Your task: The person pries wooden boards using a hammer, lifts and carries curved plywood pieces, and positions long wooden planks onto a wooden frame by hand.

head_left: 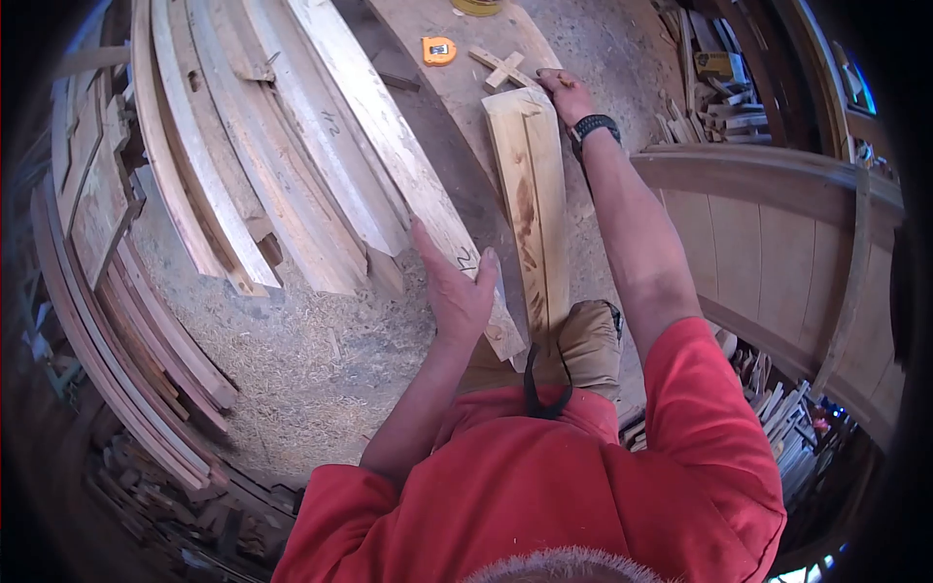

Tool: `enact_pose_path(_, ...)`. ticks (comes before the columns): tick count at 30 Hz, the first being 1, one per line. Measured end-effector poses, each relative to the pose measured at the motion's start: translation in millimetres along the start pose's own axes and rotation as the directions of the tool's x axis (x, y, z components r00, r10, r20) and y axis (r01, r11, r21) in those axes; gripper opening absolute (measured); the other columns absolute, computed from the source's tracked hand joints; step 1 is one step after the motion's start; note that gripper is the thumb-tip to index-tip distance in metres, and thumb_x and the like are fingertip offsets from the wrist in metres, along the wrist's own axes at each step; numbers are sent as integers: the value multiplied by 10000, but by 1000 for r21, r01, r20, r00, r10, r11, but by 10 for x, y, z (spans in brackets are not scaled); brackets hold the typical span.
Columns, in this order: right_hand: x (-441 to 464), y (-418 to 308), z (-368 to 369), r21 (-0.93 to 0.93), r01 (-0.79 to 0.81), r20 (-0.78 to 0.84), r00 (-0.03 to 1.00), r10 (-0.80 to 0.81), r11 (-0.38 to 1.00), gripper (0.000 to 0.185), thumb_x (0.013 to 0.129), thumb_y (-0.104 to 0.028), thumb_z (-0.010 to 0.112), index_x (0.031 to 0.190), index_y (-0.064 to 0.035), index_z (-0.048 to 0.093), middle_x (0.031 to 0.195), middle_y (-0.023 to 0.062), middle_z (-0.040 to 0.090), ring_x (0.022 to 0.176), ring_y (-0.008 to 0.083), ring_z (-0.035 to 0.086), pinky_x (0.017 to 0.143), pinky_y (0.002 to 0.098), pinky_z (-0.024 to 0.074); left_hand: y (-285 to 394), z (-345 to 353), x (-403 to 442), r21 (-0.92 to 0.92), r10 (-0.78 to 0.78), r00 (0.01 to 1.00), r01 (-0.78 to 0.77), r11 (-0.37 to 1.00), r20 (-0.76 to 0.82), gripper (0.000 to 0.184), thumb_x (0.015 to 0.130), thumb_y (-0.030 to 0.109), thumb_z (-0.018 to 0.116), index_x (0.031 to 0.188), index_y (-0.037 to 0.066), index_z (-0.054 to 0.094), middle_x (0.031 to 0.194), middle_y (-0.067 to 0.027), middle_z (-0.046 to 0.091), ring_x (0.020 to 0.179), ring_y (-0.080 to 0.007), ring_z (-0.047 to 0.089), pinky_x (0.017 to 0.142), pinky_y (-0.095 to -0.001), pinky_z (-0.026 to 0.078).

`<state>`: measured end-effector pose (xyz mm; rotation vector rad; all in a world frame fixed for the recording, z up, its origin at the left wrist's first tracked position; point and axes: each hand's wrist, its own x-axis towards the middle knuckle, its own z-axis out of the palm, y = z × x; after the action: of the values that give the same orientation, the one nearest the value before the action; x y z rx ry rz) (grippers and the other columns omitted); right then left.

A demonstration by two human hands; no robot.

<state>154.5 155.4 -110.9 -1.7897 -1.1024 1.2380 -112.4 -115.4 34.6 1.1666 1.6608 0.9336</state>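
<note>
Presently, the left hand [457, 296] grips the marked plank [398, 151] close to its nearer end, thumb at one edge, fingers at the other. Just right of it, a thick board [544, 194] runs outward. At that board's far end, the right hand [568, 95] is partly curled; cannot tell what it holds. Wooden cross [503, 69] beside it; orange tape measure [438, 51] beyond, on the table [462, 107].

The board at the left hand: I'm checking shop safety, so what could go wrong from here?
The left hand is on the board close to its near end, so the long far part might tip or swing. Without gloves, that hand could pick up a splinter. The tape lies near the edge of the bench and may get knocked off.
</note>
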Motion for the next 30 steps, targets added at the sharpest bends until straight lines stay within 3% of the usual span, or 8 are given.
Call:
enact_pose_path(9,-1911,-105,-501,534,54,-416,886,207,844,354,1041,-333,493,1143,-27,640,994,71,725,873,144,691,693,290,542,0,26,-6,27,98,995,-98,995,2,1002,858,113,686,1508,-93,-48,1552,-351,94,1474,-432,117,1207,-450,98)
enact_pose_path(15,-3762,1016,-658,-152,-133,-621,784,10,979,448,1039,-389,467,1093,-2,685,841,74,709,848,183,677,668,313,506,19,35,-10,27,179,984,-179,983,28,997,863,116,677,1503,-105,-54,1555,-331,59,1473,-407,93,1203,-441,73)
enact_pose_path(18,-4615,1341,-681,143,-488,-493,720,489,861,428,1024,-367,500,990,18,682,731,100,654,662,183,601,605,358,466,5,60,-8,6,159,987,-159,987,11,1001,864,120,683,1507,-102,-52,1552,-324,72,1470,-392,93,1201,-432,66)
enact_pose_path(19,-4886,1527,-670,56,-595,-536,660,527,802,410,1015,-371,519,999,11,669,718,99,626,669,179,597,603,363,466,2,63,-18,10,178,984,-178,984,2,1001,864,120,683,1507,-102,-52,1552,-324,72,1470,-392,93,1201,-432,66)
enact_pose_path(21,-5342,1891,-620,-181,-595,-629,682,373,783,375,1006,-365,533,1025,-2,631,715,85,590,651,166,570,589,351,455,9,58,-23,74,187,982,-186,980,1,993,868,124,682,1508,-103,-43,1555,-322,70,1477,-387,83,1202,-434,67)
enact_pose_path(25,-5687,1806,-501,-149,-549,-689,655,312,823,304,1014,-307,519,1050,-15,594,737,68,561,637,146,519,579,335,434,32,51,-43,82,213,977,-212,974,-2,1013,890,229,669,1496,-128,-60,1563,-355,38,1488,-422,47,1212,-447,39)
enact_pose_path(27,-5794,1945,-445,119,-291,-634,713,298,949,221,1020,-227,502,1084,-27,570,778,48,563,639,129,483,588,310,416,-59,6,-28,176,223,974,-227,958,41,1014,903,238,658,1508,-108,-78,1580,-340,2,1497,-405,21,1221,-427,21)
enact_pose_path(30,-5666,1564,-404,21,-109,-653,751,96,994,165,1019,-129,482,1124,-42,574,829,19,561,661,96,457,605,267,401,-69,-179,-142,89,152,981,-163,982,118,871,968,264,551,1531,-87,-14,1613,-287,54,1508,-372,77,1230,-379,54)
